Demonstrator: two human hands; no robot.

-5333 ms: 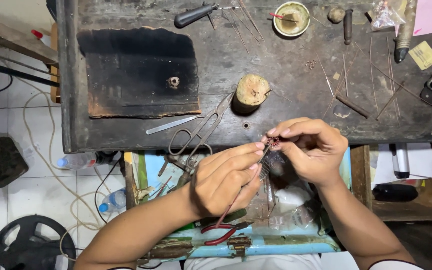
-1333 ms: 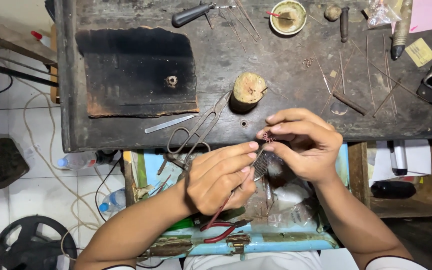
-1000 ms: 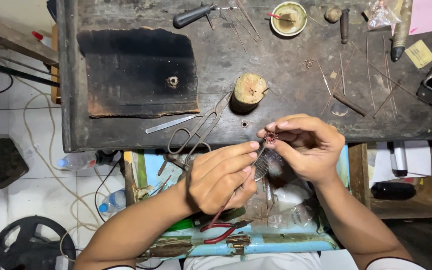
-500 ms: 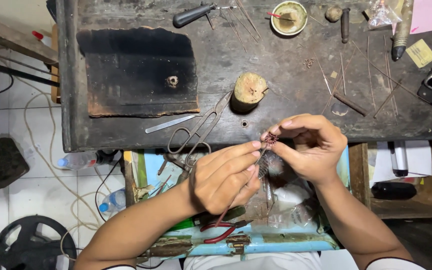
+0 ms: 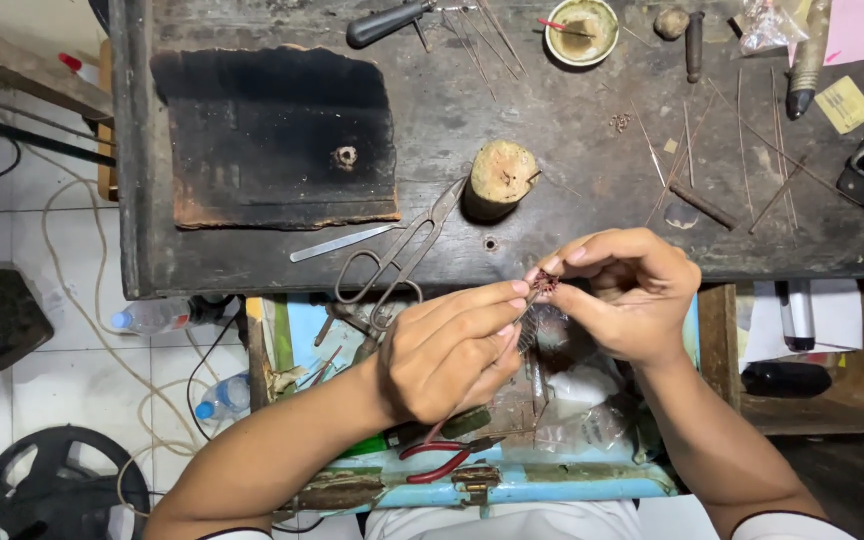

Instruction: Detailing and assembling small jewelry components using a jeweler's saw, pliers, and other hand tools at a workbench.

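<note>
L hand (image 5: 452, 350) and R hand (image 5: 624, 295) both pinch a tiny reddish wire piece (image 5: 545, 285) btwn fingertips, other fingers curled. Held just off the workbench (image 5: 572, 160) edge, near scissors (image 5: 397, 260) and wooden stump (image 5: 500, 178).

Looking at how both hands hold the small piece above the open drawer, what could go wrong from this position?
The tiny reddish piece is pinched only by fingertips of the left hand and right hand, beyond the bench edge; if it slips, it may vanish into the cluttered drawer. The scissors overhang that edge near the left hand and could be knocked off.
</note>
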